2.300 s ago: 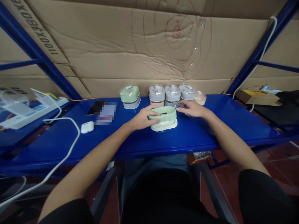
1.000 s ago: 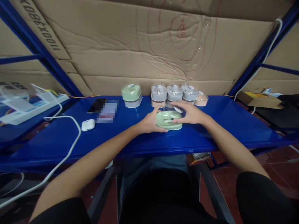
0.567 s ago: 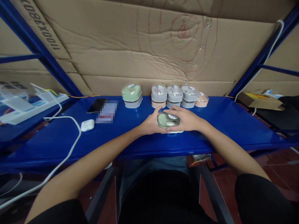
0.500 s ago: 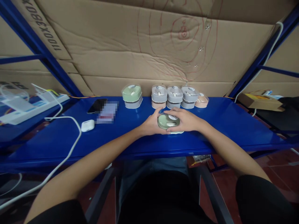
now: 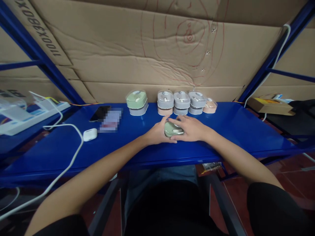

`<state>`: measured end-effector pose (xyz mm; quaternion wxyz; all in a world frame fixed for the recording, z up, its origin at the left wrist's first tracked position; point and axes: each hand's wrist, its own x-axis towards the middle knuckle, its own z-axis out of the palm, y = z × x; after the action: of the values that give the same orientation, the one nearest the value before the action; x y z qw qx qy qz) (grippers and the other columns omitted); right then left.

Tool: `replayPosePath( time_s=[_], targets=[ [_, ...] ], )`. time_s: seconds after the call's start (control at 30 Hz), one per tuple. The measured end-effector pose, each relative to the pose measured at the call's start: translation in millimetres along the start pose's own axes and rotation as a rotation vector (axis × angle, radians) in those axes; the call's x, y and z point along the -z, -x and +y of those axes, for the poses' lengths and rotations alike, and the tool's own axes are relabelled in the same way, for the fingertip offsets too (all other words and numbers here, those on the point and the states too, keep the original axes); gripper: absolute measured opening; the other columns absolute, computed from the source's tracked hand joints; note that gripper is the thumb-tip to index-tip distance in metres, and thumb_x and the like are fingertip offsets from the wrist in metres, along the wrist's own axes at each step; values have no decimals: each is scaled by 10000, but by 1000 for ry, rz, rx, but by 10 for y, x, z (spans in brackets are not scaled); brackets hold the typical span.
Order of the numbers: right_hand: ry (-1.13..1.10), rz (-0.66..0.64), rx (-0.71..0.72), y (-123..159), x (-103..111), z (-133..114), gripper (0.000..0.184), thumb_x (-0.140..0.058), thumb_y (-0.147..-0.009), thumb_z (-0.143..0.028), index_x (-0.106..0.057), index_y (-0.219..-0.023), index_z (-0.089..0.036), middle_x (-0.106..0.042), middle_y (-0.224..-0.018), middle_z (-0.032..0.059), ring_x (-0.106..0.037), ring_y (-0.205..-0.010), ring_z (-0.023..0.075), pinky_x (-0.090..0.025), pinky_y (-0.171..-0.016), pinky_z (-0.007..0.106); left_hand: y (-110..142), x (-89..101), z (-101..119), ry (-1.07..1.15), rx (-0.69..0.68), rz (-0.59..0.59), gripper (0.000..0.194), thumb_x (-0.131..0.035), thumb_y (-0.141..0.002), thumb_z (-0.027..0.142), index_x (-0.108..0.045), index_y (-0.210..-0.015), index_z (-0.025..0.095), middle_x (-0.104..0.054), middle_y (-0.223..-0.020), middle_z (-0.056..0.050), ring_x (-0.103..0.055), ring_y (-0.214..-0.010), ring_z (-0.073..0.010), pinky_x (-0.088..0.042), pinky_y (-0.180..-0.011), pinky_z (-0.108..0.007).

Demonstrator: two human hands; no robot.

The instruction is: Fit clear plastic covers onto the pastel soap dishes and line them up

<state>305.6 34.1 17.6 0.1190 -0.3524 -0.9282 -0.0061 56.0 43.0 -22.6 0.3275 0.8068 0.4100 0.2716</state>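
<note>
I'm clamping a green plastic container point(image 5: 171, 129) between my left hand point(image 5: 157, 133) and right hand point(image 5: 190, 128), on the blue table point(image 5: 236, 137), just in front of a row of stacked containers point(image 5: 181, 100).

Pixelated card point(image 5: 110, 120) — green container point(image 5: 171, 129) partly hidden

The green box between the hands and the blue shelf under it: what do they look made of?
The green box looks like molded plastic with a smooth, soft sheen and rounded edges. The blue shelf looks like painted sheet metal: its glossy coat shows glare and reflections, though the paint hides the metal itself.
</note>
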Motion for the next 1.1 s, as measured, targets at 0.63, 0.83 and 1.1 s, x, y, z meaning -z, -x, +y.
replayPosePath(
  time_s=[0.63, 0.83, 1.1],
  targets=[
    [-5, 878, -503, 716, 526, 1063, 991, -840, -876, -666, -506, -1709, -246, -583, -1702, 195, -566, -1546, 463, -453, -1276, 683, -51, 226, -178, 46, -125, -18, 978, -950, -775, 560, -539, -1596, 225, -753, -1456, -179, -717, -1411, -385, -522, -1264, -647],
    [-67, 664, -1137, 347, 684, 1983, 759, -857, -876, -587, -721, -1453, -112, -748, -1467, 282, -707, -1377, 432, -543, -1157, 554, -39, 240, -77, -94, -239, 126, 593, -821, -907, 524, -685, -1393, 211, -769, -1419, -168, -758, -1306, -347, -606, -1171, -587],
    [-61, 539, -1154, 161, 410, 2033, 746, -622, -1021, -733, -759, -1427, -122, -763, -1429, 307, -692, -1407, 460, -547, -1143, 581, -64, 286, -101, -123, -242, 252, 545, -751, -950, 496, -661, -1395, 196, -749, -1347, -165, -775, -1169, -316, -646, -1041, -535]
  ],
)
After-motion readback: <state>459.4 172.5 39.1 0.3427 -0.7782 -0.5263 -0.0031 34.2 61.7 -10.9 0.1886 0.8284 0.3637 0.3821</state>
